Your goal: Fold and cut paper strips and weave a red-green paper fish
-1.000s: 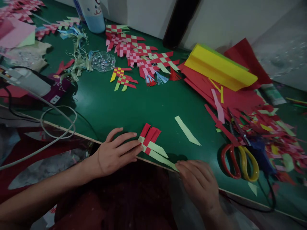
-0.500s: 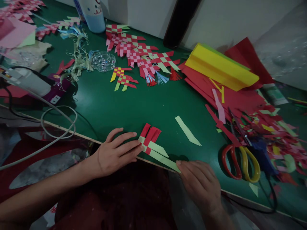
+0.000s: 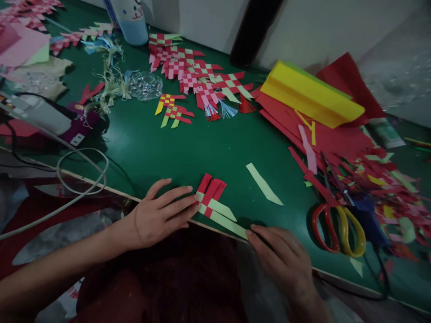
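A small woven paper piece [image 3: 208,197] of red and pale green strips lies at the table's front edge. Spread over the edge, my left hand [image 3: 158,220] has its fingers stretched out, with the fingertips touching the left side of the weave. One pale green paper strip [image 3: 229,224] runs from the weave's lower side toward the right. At the far end of that strip, my right hand [image 3: 283,258] has its thumb and fingers closed on the tip, which they partly cover. A loose pale green strip [image 3: 264,184] lies apart, behind my right hand.
Scissors [image 3: 336,226] with red and yellow handles lie at right, by paper scraps [image 3: 400,193]. Behind are yellow paper [image 3: 310,92] and finished woven fish [image 3: 188,72]. A bead dish [image 3: 145,85], a bottle [image 3: 131,24] and a white cable [image 3: 97,172] are at left.
My right hand's fingertips have shifted slightly left along the strip's end, and its fingers are a little more parted. My left hand has drawn back slightly to the left. The weave stays put.
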Tool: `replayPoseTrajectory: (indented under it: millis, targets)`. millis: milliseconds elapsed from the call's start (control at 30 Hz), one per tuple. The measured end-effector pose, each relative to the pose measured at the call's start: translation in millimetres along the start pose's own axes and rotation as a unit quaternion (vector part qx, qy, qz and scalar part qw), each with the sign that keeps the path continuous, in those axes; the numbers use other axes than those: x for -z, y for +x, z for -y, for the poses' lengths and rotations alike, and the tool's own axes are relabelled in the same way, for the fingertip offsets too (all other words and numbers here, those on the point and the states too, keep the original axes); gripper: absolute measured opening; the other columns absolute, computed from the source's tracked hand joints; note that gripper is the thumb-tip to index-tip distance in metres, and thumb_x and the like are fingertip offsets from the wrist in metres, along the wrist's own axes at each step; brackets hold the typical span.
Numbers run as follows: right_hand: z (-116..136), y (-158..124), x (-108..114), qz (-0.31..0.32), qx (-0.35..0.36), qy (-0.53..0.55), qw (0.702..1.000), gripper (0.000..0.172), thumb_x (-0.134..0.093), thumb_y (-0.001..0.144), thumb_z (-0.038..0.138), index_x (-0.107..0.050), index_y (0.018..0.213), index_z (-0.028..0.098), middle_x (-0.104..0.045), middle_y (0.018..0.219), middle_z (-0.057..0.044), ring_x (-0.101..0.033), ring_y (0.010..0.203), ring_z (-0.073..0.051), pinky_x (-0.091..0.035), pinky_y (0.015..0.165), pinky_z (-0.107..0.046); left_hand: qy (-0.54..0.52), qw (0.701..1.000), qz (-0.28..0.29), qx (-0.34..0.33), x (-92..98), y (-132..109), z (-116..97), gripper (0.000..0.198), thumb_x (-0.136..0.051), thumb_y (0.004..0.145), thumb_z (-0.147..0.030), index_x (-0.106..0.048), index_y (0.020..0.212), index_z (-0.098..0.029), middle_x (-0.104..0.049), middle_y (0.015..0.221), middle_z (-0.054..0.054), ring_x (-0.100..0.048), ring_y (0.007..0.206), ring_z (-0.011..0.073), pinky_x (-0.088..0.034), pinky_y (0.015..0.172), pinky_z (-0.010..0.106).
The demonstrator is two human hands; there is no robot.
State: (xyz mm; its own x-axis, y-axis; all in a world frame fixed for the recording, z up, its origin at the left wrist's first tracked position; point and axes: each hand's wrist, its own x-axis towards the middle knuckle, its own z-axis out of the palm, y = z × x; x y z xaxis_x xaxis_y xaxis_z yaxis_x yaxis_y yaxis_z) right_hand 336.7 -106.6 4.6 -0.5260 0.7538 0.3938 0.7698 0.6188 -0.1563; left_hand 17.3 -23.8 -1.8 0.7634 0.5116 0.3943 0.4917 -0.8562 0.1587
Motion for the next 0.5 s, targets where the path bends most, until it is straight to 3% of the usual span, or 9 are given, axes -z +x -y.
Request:
replayPoseTrajectory:
  millis: [100, 233, 400, 500]
  targets:
    - [-1, 1, 1, -0.005, 0.002, -0.014, 1.0, 0.028, -0.068, 0.078, 0.003, -0.069, 0.102, 0.017, -0.071, 0.095, -0.008, -0.061, 0.088, -0.02, -0.049, 0.079, -0.035, 0.001, 1.0, 0.005, 0.003, 2.0, 4, 2, 0.031, -0.061, 0.091, -0.034, -0.06, 0.121, -0.023, -0.062, 0.131, 0.001, -0.044, 0.133, 0.0231, -0.021, 0.116, 0.048]
    - [0, 11, 8, -0.013, -0.012, 0.002, 1.0, 0.014, -0.069, 0.081, 0.016, -0.068, 0.095, 0.016, -0.069, 0.093, -0.008, -0.06, 0.087, -0.021, -0.049, 0.077, -0.036, -0.01, 1.0, 0.001, 0.006, 2.0, 5, 4, 0.029, -0.062, 0.09, -0.036, -0.062, 0.118, -0.026, -0.062, 0.129, 0.004, -0.045, 0.132, 0.0247, -0.024, 0.114, 0.049]
    - [20, 49, 6, -0.078, -0.089, -0.013, 0.993, 0.023, -0.067, 0.082, 0.013, -0.065, 0.104, 0.018, -0.066, 0.101, -0.009, -0.058, 0.096, -0.024, -0.047, 0.086, -0.039, -0.027, 1.0, 0.003, 0.014, 1.5, 4, 5, 0.028, -0.062, 0.09, -0.035, -0.062, 0.116, -0.027, -0.061, 0.132, 0.003, -0.044, 0.133, 0.0236, -0.022, 0.115, 0.049]
    - [34, 76, -8, -0.041, -0.122, 0.018, 0.992, 0.028, -0.065, 0.085, 0.022, -0.063, 0.113, 0.021, -0.064, 0.112, -0.01, -0.054, 0.106, -0.027, -0.044, 0.092, -0.044, -0.037, 0.999, 0.009, 0.022, 2.2, 6, 5, 0.027, -0.061, 0.091, -0.034, -0.062, 0.116, -0.026, -0.06, 0.133, 0.003, -0.043, 0.134, 0.0239, -0.022, 0.115, 0.049]
